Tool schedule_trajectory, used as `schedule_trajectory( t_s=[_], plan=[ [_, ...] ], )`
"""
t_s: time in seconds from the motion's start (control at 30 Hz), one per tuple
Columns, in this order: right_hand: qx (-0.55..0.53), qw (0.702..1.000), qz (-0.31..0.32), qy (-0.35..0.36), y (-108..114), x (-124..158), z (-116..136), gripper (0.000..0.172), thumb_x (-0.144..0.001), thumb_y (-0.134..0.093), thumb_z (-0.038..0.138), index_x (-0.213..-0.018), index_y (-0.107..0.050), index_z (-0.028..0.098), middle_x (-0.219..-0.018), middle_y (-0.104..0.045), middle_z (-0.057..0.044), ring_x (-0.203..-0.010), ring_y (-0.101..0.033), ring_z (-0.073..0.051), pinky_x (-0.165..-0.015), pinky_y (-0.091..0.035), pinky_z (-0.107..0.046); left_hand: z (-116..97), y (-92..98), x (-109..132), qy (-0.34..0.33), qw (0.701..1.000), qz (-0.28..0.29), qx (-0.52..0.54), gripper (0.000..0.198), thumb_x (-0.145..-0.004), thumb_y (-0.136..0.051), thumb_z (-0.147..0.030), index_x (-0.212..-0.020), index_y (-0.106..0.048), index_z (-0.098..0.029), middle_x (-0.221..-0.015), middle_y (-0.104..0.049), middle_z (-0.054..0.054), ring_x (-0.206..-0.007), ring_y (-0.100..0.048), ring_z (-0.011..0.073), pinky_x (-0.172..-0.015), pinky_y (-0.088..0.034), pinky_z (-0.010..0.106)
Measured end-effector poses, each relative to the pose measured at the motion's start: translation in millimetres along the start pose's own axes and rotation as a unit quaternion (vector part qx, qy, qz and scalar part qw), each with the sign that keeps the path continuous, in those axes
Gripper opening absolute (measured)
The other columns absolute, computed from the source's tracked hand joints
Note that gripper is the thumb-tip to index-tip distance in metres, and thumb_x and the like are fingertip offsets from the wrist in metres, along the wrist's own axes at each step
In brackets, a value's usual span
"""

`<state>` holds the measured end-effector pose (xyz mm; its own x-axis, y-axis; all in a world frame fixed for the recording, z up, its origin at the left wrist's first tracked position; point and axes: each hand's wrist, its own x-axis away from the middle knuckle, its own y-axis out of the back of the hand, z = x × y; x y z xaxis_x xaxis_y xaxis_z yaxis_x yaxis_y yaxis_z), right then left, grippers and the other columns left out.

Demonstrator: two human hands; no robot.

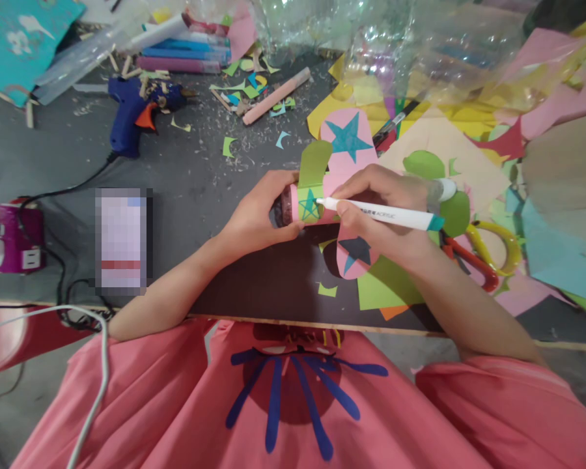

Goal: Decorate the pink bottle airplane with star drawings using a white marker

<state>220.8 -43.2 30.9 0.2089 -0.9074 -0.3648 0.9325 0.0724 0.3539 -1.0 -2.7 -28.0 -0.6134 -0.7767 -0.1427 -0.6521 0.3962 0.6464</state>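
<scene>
A small plastic bottle wrapped in pink paper lies on its side, with my left hand curled round its base end. My right hand grips a white acrylic marker with a teal end. The marker's tip touches a light green paper patch on the bottle, at a teal-outlined star. Pink paper flaps stick out on both sides: the far flap bears a teal star, the near flap a dark and blue one. Beyond my right hand shows a white cap, apparently the bottle's.
A blue glue gun lies at upper left, its cord running to a purple power strip. A phone rests left of my arm. Scissors, paper scraps and clear plastic bottles crowd the right and back.
</scene>
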Motion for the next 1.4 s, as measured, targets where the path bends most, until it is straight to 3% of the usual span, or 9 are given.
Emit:
schedule_trajectory(
  t_s=[0.47, 0.7, 1.03, 1.27, 1.4],
  plan=[
    [-0.023, 0.999, 0.050, 0.000, 4, 3, -3, 0.024, -0.088, -0.076, 0.031, -0.071, -0.063, 0.021, -0.062, -0.065, 0.003, -0.052, -0.055, -0.008, -0.049, -0.041, -0.021, -1, -2.1, 0, 0.011, 1.000, -0.006, -0.003, 0.063, -0.080, -0.072, -0.039, -0.138, -0.055, -0.020, -0.139, -0.066, 0.011, -0.129, -0.062, 0.0287, -0.111, -0.052, 0.040],
    [0.008, 1.000, 0.002, 0.013, 2, 0, -2, 0.018, -0.085, -0.069, 0.019, -0.069, -0.061, 0.022, -0.059, -0.066, 0.005, -0.048, -0.054, -0.007, -0.046, -0.040, -0.021, -2, 0.5, -1, -0.004, 1.000, -0.004, 0.006, 0.061, -0.080, -0.071, -0.036, -0.137, -0.055, -0.018, -0.138, -0.066, 0.012, -0.129, -0.063, 0.0283, -0.111, -0.052, 0.039],
    [-0.009, 0.999, 0.042, -0.017, 3, 3, -6, 0.031, -0.091, -0.071, 0.042, -0.070, -0.060, 0.022, -0.062, -0.067, 0.001, -0.051, -0.055, -0.009, -0.049, -0.043, -0.024, -1, -0.3, 0, 0.016, 1.000, -0.004, 0.000, 0.063, -0.079, -0.074, -0.040, -0.137, -0.056, -0.021, -0.140, -0.066, 0.011, -0.128, -0.063, 0.0296, -0.110, -0.052, 0.041],
    [-0.008, 0.999, -0.034, -0.002, 0, 9, -2, 0.016, -0.092, -0.072, 0.032, -0.079, -0.067, 0.026, -0.063, -0.067, 0.003, -0.054, -0.059, -0.012, -0.050, -0.043, -0.026, -1, 0.1, -1, 0.011, 1.000, -0.011, 0.003, 0.060, -0.083, -0.069, -0.044, -0.136, -0.056, -0.019, -0.136, -0.068, 0.012, -0.126, -0.064, 0.0285, -0.111, -0.052, 0.041],
    [-0.022, 0.999, -0.037, 0.010, -4, 11, -3, 0.015, -0.092, -0.073, 0.036, -0.081, -0.068, 0.027, -0.066, -0.066, 0.003, -0.056, -0.060, -0.013, -0.049, -0.044, -0.027, -2, 1.2, -1, 0.023, 1.000, -0.012, -0.011, 0.061, -0.084, -0.069, -0.050, -0.135, -0.056, -0.020, -0.136, -0.068, 0.012, -0.125, -0.064, 0.0297, -0.112, -0.050, 0.043]
  ],
)
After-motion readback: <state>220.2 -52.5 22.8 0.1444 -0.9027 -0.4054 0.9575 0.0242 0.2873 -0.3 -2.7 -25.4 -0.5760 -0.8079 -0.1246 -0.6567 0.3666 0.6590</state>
